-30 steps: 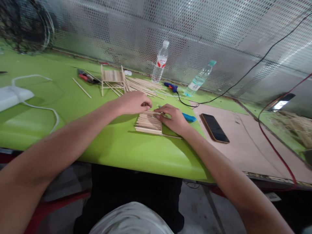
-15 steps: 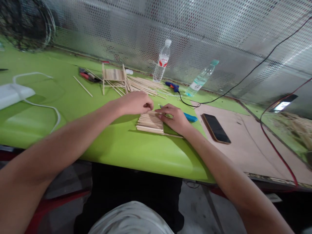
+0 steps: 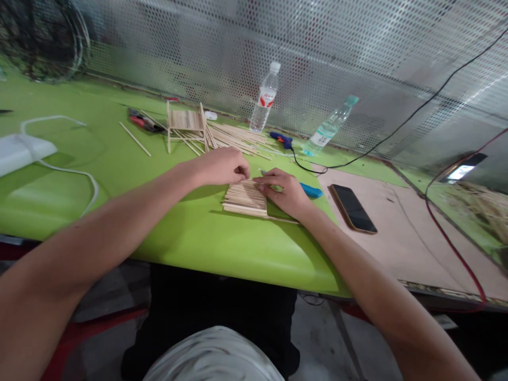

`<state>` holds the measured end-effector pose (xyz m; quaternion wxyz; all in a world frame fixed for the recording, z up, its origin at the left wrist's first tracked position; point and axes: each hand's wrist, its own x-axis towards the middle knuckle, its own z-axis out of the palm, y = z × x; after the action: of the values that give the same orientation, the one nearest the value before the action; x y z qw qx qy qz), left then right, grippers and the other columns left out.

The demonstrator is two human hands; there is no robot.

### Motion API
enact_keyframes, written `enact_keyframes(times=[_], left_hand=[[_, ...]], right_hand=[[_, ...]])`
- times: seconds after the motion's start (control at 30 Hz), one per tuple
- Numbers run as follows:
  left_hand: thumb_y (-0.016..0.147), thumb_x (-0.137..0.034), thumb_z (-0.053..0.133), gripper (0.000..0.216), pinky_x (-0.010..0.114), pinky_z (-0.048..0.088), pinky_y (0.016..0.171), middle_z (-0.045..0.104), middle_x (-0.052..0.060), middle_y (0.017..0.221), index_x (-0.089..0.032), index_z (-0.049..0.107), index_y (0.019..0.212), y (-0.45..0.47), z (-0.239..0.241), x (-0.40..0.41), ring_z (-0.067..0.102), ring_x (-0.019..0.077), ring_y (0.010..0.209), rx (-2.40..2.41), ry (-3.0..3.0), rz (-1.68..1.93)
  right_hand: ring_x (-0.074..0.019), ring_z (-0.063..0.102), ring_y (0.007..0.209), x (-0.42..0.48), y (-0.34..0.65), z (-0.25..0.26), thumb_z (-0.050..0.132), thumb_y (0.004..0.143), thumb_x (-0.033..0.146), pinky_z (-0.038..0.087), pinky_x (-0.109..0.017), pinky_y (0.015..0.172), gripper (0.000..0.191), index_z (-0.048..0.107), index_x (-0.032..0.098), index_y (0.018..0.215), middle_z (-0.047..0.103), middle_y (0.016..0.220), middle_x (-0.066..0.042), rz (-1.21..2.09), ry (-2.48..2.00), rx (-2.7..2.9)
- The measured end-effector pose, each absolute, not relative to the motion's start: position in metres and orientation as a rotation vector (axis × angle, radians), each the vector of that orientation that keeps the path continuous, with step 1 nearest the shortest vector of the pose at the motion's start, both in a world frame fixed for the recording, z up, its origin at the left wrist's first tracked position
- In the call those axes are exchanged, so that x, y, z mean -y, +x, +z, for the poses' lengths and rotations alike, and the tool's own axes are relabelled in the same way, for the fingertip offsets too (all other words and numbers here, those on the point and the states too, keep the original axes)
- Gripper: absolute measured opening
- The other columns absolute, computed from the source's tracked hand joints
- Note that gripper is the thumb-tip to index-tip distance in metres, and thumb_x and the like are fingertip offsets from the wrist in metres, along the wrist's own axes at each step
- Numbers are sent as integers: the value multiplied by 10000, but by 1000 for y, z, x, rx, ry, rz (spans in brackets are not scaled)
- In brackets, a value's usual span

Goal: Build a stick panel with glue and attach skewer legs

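My view has swung slightly over the past second: the clear plastic bottle with a white cap (image 3: 265, 100) and the black rectangular phone with a brown edge (image 3: 353, 208) now sit a little further right in frame. I also notice the bare left hand (image 3: 225, 165) has its fingers hiding the small pale bit that showed between them earlier.

Left hand (image 3: 227, 165): fingertip contents too small to tell.
Stick panel (image 3: 244, 200): far right corner covered by right hand (image 3: 284, 192).
Blue tool (image 3: 311, 190): partly hidden behind right hand.
Wire cage (image 3: 50, 45): blurred, cut off at left and top edges.
White box (image 3: 21, 153): cut off by left edge.
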<state>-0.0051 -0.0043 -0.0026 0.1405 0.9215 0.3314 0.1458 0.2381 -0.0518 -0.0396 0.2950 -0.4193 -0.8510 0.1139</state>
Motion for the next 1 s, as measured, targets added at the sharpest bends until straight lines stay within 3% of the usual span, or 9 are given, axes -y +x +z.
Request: enact_keyframes(times=[0.3, 1.0], left_hand=[[944, -424, 587, 385, 315, 479, 860, 748, 47, 1179, -260, 701, 1273, -8, -6, 6, 679, 189, 964, -1059, 2669, 221], [1003, -420, 478, 335, 291, 454, 707, 755, 46, 963, -225, 749, 1016, 3, -18, 7, 673, 171, 811, -939, 2781, 336]], right_hand=[[-215, 667, 857, 52, 241, -39, 670, 920, 265, 529, -354, 791, 358, 715, 193, 1267, 709, 1019, -85, 283, -1205, 2273], [-213, 648, 855, 55, 238, -33, 625, 962, 298, 486, -324, 752, 220, 740, 182, 1109, 720, 953, -78, 254, -1317, 2351]])
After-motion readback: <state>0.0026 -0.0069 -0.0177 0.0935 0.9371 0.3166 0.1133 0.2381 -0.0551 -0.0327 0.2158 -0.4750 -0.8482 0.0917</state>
